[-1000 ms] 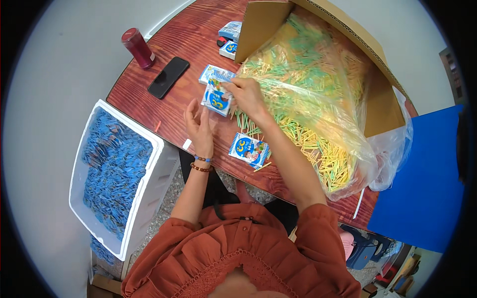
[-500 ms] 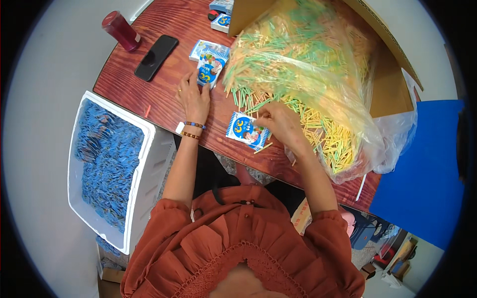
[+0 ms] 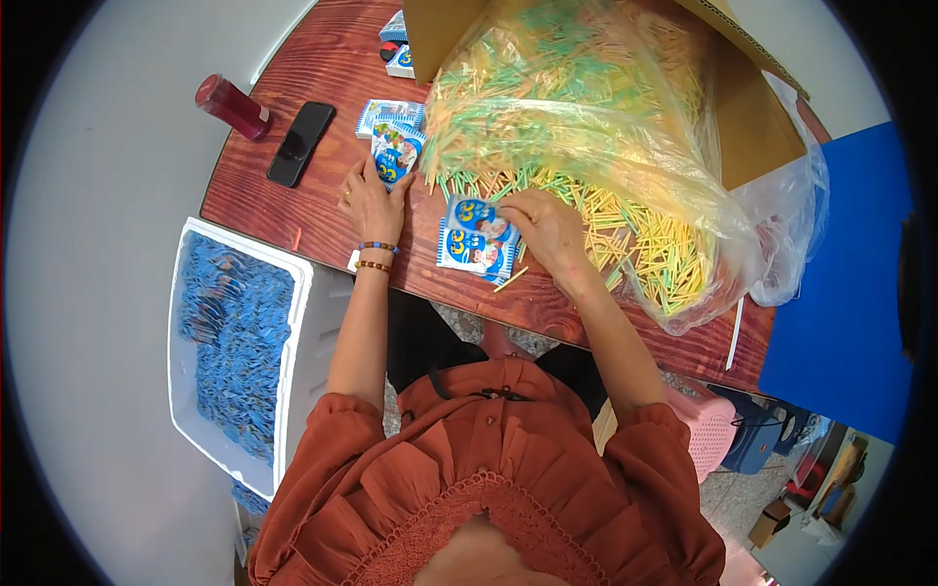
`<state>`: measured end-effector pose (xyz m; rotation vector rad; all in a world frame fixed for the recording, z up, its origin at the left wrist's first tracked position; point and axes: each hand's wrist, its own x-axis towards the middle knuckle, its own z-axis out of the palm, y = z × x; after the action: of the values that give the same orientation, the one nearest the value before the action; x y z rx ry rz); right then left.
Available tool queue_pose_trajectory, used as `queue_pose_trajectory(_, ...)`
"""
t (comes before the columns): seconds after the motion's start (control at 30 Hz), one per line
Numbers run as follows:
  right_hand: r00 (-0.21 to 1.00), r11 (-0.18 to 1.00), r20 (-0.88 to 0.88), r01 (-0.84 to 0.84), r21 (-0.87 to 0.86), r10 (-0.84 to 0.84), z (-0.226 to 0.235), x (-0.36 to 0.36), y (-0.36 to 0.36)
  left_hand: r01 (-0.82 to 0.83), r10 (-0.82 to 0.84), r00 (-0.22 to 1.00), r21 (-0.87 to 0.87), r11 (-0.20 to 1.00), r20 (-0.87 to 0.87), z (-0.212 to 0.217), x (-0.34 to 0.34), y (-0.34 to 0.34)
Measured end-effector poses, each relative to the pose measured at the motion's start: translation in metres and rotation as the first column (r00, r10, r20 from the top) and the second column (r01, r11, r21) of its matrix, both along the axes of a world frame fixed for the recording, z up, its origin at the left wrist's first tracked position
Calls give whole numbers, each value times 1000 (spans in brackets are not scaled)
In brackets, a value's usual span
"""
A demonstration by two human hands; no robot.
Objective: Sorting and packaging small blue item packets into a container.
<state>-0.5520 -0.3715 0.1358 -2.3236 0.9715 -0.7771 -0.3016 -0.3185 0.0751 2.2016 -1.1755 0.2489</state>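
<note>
My right hand (image 3: 550, 232) pinches the right edge of a small blue-and-white printed packet (image 3: 474, 217). That packet overlaps the far part of a similar packet (image 3: 476, 252) lying near the table's front edge. To the left, my left hand (image 3: 375, 205) has its index finger and thumb at the two sides of the near end of another blue-and-white packet (image 3: 398, 149). Behind this one lies a further packet (image 3: 389, 114), partly covered. Thin yellow, green and orange sticks (image 3: 674, 273) spill from a big clear plastic bag (image 3: 586, 132) beyond my right hand.
The bag leans out of a cardboard box (image 3: 762, 137). A black phone (image 3: 301, 145) and a red-filled bottle (image 3: 233, 105) lie at the left. A white foam box (image 3: 305, 293) full of blue packets stands beside the table (image 3: 264, 186). A blue panel (image 3: 840, 293) is at the right.
My right hand has raised a packet's far edge, and a second packet now shows beneath it. My left hand stays at its packet. The whole view has shifted slightly.
</note>
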Motion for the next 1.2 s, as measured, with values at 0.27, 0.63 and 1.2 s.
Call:
queue_pose_trajectory(0.27, 954, 761, 254, -45, 647, -159, 3, -29, 8, -192, 189, 980, 52, 980, 69, 7, 0, -6)
queue_pose_trajectory(0.63, 928, 683, 367, -226, 695, -66, 27, -60, 22, 454, -424, -40, -394, 799, -905, 72, -117, 34)
queue_pose_trajectory(1.2, 828, 684, 406, -37, 729, -387, 6, -91, 41, 141, -410, -200, -440, 887, -890, 35, -162, 32)
